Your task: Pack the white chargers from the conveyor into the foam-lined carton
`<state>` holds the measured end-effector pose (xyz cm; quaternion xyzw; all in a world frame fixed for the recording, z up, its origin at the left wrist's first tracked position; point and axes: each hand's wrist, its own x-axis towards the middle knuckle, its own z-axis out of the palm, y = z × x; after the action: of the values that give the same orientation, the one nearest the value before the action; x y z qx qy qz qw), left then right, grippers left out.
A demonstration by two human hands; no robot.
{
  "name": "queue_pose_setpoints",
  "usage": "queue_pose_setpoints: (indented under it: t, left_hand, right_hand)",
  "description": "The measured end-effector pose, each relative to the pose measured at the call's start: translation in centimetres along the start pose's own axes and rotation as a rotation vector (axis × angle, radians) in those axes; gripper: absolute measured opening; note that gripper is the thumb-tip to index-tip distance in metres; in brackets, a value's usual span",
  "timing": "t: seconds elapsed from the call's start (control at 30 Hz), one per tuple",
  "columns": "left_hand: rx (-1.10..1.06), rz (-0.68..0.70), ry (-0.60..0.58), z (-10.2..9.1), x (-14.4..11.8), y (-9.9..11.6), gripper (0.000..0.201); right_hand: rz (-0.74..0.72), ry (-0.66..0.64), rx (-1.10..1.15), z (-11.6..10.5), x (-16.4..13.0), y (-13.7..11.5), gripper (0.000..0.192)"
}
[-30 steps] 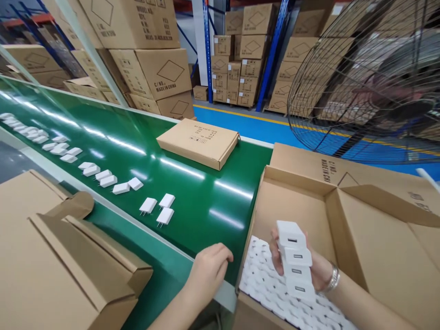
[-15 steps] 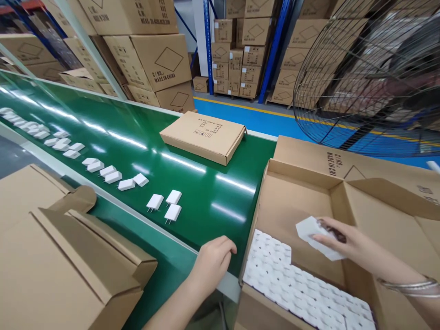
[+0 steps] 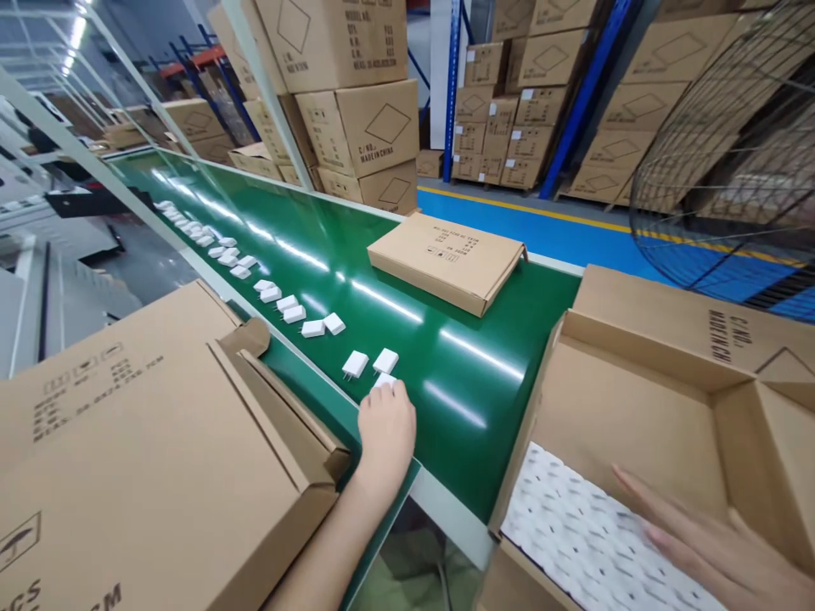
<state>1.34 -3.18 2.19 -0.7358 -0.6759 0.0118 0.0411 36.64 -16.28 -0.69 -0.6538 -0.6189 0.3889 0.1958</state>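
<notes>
Pretty clearly a factory packing line with a warehouse right behind it. There's a long green conveyor belt (image 3: 458,441) dotted with white wall chargers (image 3: 355,365), and an open carton (image 3: 643,382) at lower right partly packed with rows of them. Up top it's all stacked shipping boxes (image 3: 373,127) printed "MADE IN CHINA", blue rack posts (image 3: 566,110) and a blue floor (image 3: 541,236) with a yellow line. Big caged fan (image 3: 719,161) at upper right, too.
</notes>
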Motion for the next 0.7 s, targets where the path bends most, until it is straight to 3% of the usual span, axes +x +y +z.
queue_pose_setpoints:
  t: [0.07,0.13,0.23,0.3,0.4,0.47,0.53,0.7]
  left_hand:
    - [0.039,-0.092,0.014,0.7,0.6,-1.0,0.021]
    - [0.029,-0.083,0.019,1.5,0.6,-1.5,0.020]
    - [0.000,-0.047,0.051,2.3,0.1,-1.6,0.025]
    - [-0.004,-0.052,0.066,2.8,0.1,-1.8,0.027]
    - [-0.032,-0.074,0.051,3.3,0.6,-2.1,0.026]
    - [-0.064,-0.090,0.045,3.5,1.0,-2.4,0.024]
    - [-0.101,-0.079,0.059,3.5,1.3,-2.4,0.022]
    - [-0.261,-0.026,0.025,3.2,1.6,-2.1,0.035]
  right_hand:
    - [-0.069,0.070,-0.351,-0.4,3.0,-4.7,0.049]
    - [-0.275,0.031,-0.513,0.9,7.1,-10.5,0.045]
    - [-0.644,-0.035,-0.680,5.8,14.2,-18.0,0.034]
    - [-0.745,-0.080,-0.759,9.9,18.3,-21.1,0.034]
    - [-0.810,-0.131,-0.775,14.5,22.3,-23.1,0.026]
    - [-0.823,-0.150,-0.774,15.7,23.5,-23.2,0.018]
    - [-0.800,-0.145,-0.763,15.2,23.9,-22.8,0.015]
    - [-0.664,-0.197,-0.655,11.2,23.3,-20.5,0.027]
